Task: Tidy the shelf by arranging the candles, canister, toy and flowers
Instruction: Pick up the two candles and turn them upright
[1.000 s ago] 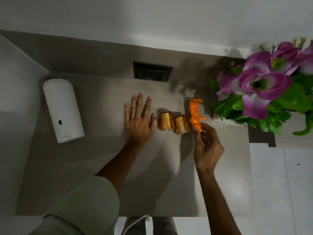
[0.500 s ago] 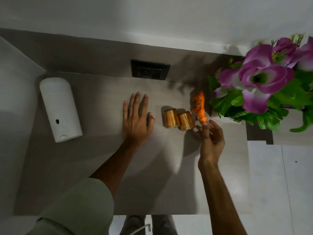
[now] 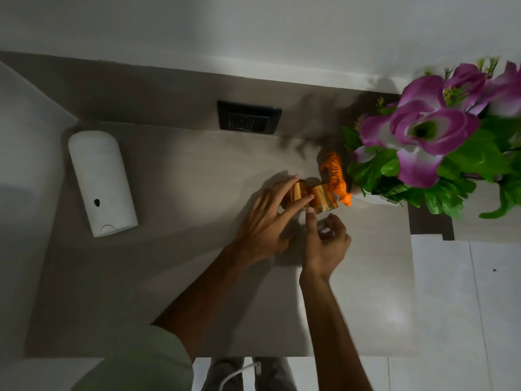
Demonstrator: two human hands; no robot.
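Head cam: left hand [image 3: 265, 221] just slid over, fingers spread touching the left candle [image 3: 296, 191]; right hand [image 3: 327, 238] let go of the tiger [image 3: 335, 176], loosely curled, empty. Candles next, probably.

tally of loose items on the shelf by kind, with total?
Gold candles: 2
White canister: 1
Orange tiger toy: 1
Flower arrangement, purple with green leaves: 1
Total: 5
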